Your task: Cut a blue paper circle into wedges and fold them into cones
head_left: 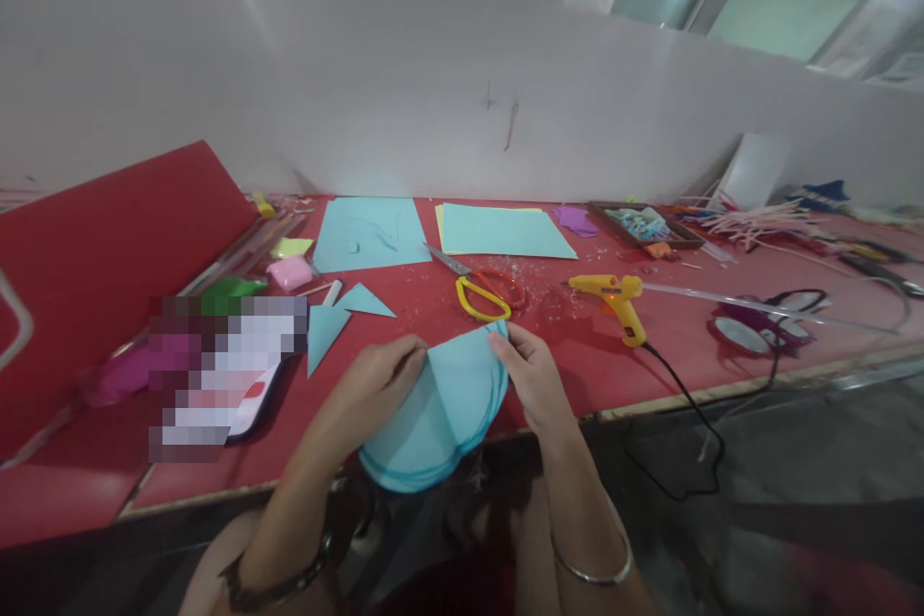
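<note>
A light blue paper piece [419,433] with rounded, darker blue edges and a crease down its middle hangs over the front edge of the red table. My left hand [394,375] is closed on its upper left part. Thumb and fingers of my right hand [526,361] pinch its upper right edge. Just beyond the paper lie scissors [482,296] with one yellow and one red handle, their blades pointing to the far left. Two cut blue paper triangles [328,335] lie left of my left hand.
A yellow glue gun [613,300] rests on the right, its black cord dropping over the edge. Blue sheets [505,231] lie at the back near a tray [685,239] of small pieces. A phone [252,399] and coloured packets [290,272] are on the left, by a large red panel [130,260].
</note>
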Action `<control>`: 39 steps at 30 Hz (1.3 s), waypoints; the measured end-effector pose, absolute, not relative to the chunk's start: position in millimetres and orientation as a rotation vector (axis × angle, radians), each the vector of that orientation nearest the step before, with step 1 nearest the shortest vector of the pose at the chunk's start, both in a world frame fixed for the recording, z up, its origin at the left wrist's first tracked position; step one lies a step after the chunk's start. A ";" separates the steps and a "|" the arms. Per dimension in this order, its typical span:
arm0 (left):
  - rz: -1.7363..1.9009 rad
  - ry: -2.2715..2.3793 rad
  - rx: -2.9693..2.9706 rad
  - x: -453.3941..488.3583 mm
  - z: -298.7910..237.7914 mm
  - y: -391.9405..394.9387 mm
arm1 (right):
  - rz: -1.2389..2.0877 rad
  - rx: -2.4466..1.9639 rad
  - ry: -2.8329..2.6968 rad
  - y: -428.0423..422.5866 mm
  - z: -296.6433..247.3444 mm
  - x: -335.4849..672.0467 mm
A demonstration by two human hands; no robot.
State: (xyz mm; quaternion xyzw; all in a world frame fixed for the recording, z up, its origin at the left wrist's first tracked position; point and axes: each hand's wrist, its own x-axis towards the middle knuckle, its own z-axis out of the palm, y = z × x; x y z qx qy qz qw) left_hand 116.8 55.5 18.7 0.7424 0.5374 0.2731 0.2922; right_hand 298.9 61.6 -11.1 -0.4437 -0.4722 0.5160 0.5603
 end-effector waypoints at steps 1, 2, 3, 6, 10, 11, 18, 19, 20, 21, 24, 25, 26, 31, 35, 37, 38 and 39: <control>0.703 1.425 1.996 116.9 19.2 55.5 | 1.225 -1.046 -1.087 61.0 -9.9 298.8; 0.686 1.418 2.003 117.0 19.5 55.7 | 1.231 -1.046 -1.062 60.5 -8.7 298.5; 0.682 1.419 1.996 117.2 19.5 56.0 | 1.235 -1.044 -1.041 60.1 -7.8 298.0; 0.739 1.454 1.921 118.0 17.3 57.5 | 1.201 -1.039 -1.014 59.5 -7.0 296.0; 0.871 1.482 1.824 118.8 15.4 58.2 | 1.161 -1.033 -1.041 58.5 -7.7 294.0; 0.910 1.481 1.815 119.1 16.1 57.9 | 1.164 -1.034 -1.053 58.1 -7.6 293.8; 1.068 1.496 1.736 121.3 22.4 53.0 | 1.091 -1.081 -1.206 56.7 -7.4 290.0; 1.089 1.505 1.709 121.6 22.3 52.3 | 1.092 -1.074 -1.216 56.6 -7.7 289.3; 1.112 1.512 1.683 122.0 22.2 51.7 | 1.099 -1.066 -1.225 56.5 -8.1 288.7; 1.136 1.516 1.662 122.3 21.9 51.2 | 1.106 -1.058 -1.231 56.3 -8.3 288.2; 1.179 1.526 1.633 122.5 21.3 50.2 | 1.108 -1.048 -1.249 55.5 -8.3 287.3; 1.185 1.530 1.633 122.4 21.3 50.1 | 1.109 -1.047 -1.252 55.2 -8.2 287.3; 1.187 1.534 1.637 122.3 21.4 50.1 | 1.112 -1.047 -1.251 55.0 -8.0 287.3; 1.151 1.543 1.701 120.4 22.6 51.5 | 1.113 -1.052 -1.232 55.5 -9.1 289.1; 1.072 1.512 1.770 117.8 21.9 53.6 | 1.083 -1.067 -1.234 57.4 -12.2 291.4; 1.059 1.513 1.794 116.2 20.9 54.3 | 1.079 -1.054 -1.230 58.4 -13.7 292.0; 1.059 1.515 1.804 115.3 20.5 54.6 | 1.083 -1.044 -1.229 58.8 -14.1 292.2; 1.061 1.519 1.812 114.3 20.3 54.8 | 1.086 -1.034 -1.223 59.1 -14.3 292.5</control>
